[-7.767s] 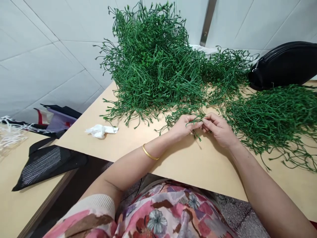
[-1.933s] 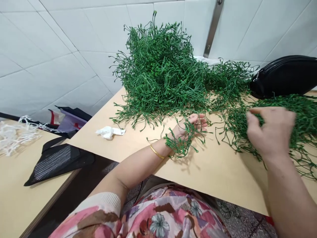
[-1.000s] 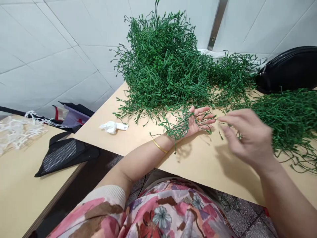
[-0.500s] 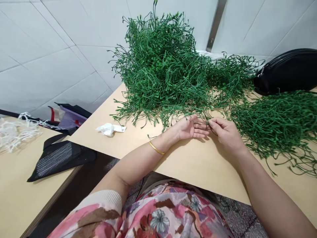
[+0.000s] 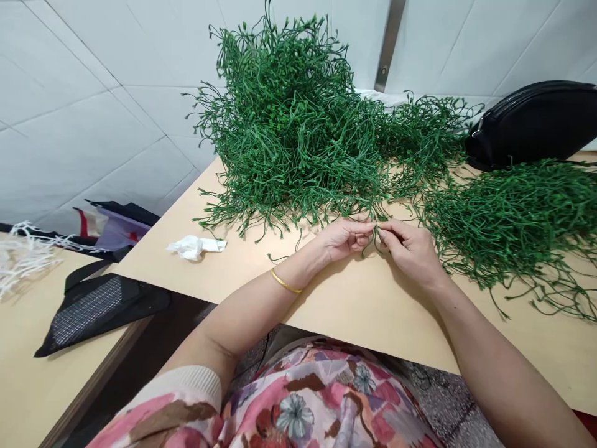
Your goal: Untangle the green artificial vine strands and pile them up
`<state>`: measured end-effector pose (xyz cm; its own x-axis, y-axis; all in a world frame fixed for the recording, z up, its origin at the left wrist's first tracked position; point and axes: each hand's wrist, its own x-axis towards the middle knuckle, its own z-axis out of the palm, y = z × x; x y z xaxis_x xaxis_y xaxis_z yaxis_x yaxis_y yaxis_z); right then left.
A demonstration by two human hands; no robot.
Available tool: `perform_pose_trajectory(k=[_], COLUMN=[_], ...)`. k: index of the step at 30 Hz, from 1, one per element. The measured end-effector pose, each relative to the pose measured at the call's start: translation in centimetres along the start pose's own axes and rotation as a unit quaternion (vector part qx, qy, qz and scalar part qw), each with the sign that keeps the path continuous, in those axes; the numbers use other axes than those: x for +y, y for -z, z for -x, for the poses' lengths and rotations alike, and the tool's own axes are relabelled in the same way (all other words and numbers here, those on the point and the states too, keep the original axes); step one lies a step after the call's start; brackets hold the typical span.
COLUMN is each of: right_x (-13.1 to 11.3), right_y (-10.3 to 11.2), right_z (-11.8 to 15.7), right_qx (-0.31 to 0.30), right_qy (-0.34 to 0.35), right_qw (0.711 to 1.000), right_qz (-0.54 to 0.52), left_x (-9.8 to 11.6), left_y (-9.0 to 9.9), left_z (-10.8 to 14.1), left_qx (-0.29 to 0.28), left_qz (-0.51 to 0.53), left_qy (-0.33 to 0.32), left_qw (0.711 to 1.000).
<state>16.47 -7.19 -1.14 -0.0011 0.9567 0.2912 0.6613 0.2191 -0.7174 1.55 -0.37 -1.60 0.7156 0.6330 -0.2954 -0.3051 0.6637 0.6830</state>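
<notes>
Both hands meet over the front of the table [image 5: 326, 298]. My left hand [image 5: 342, 241], with a gold bangle at the wrist, is closed in a pinch on a thin green artificial stem [image 5: 377, 231]. Facing it, my right hand [image 5: 413, 250] pinches the same stem between thumb and forefinger. Fingers cover most of the stem, and a curved end hangs below them. Just behind the hands rises a large tangled heap of green stems [image 5: 289, 130] with small bud-like tips. Another pile of green stems [image 5: 517, 218] lies to the right of my right hand.
Crumpled white tissue [image 5: 196, 247] lies on the left of the table. A black bag [image 5: 536, 124] stands at the back right, near the tiled wall [image 5: 153, 37]. A lower table at left carries a black mesh pouch [image 5: 97, 308] and white netting [image 5: 28, 255].
My left hand has gone from spread fingers to a pinch on the stem. My right hand has come closer to it. The whole view has shifted slightly.
</notes>
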Motion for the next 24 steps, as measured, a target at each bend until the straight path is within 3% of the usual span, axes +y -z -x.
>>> perform_pose_trajectory(k=[5, 10, 12, 15, 18, 21, 24], right_x=[0.1, 0.0, 0.0, -0.3, -3.3, -9.1, -14.6], right_y=[-0.1, 0.0, -0.1, -0.1, 0.4, 0.6, -1.0], right_z=[0.1, 0.0, -0.1, 0.2, 1.0, 2.6, 4.8], right_qx=[-0.04, -0.048, -0.032, 0.046, 0.066, -0.073, -0.28], right_qy=[0.006, -0.029, -0.033, 0.021, 0.085, 0.151, 0.256], right_qw=[0.999, 0.997, 0.998, 0.998, 0.986, 0.985, 0.923], right_qz=[-0.001, -0.055, -0.049, 0.045, 0.13, 0.034, -0.069], left_x=[0.0, 0.2, 0.1, 0.0, 0.0, 0.1, 0.1], left_y=[-0.1, -0.6, -0.6, -0.5, -0.4, -0.3, -0.3], left_z=[-0.1, 0.2, 0.3, 0.1, -0.1, -0.1, 0.0], left_qx=[0.043, 0.05, 0.053, 0.06, 0.069, 0.065, 0.051], left_qz=[-0.013, -0.056, -0.07, -0.068, -0.05, -0.053, -0.066], left_qy=[-0.024, -0.038, -0.055, -0.073, -0.074, -0.069, -0.059], left_qw=[0.999, 0.996, 0.995, 0.993, 0.994, 0.994, 0.995])
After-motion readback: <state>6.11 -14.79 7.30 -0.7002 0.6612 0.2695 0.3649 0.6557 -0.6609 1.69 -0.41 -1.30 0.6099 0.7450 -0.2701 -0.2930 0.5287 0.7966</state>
